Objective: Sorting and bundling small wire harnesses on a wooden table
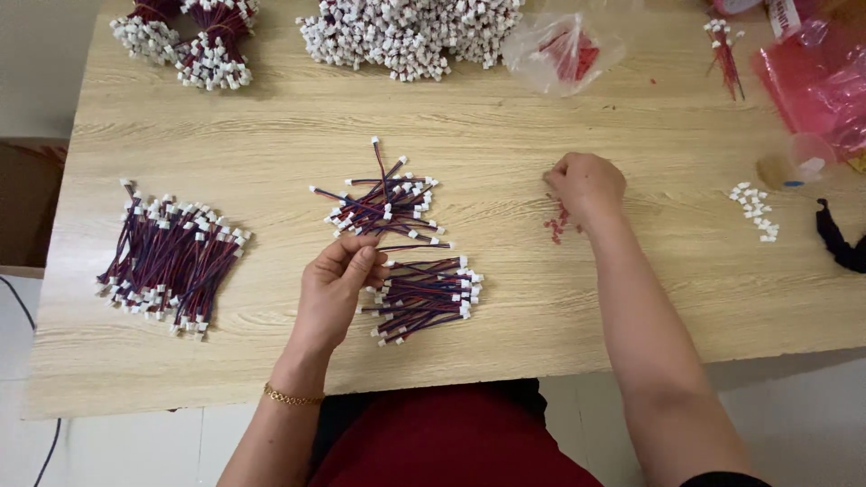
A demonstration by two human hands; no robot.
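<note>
Table: your light wood-grain table (pixel 505 343).
Left: a cable heap (pixel 171 261).
Centre: a loose wire pile (pixel 386 203), a tidy bundle (pixel 426 299).
Right: small red pieces (pixel 557 224), white connectors (pixel 756 209).
Far edge: a connector mound (pixel 410 32), a plastic bag (pixel 564 50).

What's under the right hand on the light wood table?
Small red pieces lie scattered on the light wood table beneath and beside the right hand. Its curled fingers cover whatever they pinch, so that cannot be seen.
</note>
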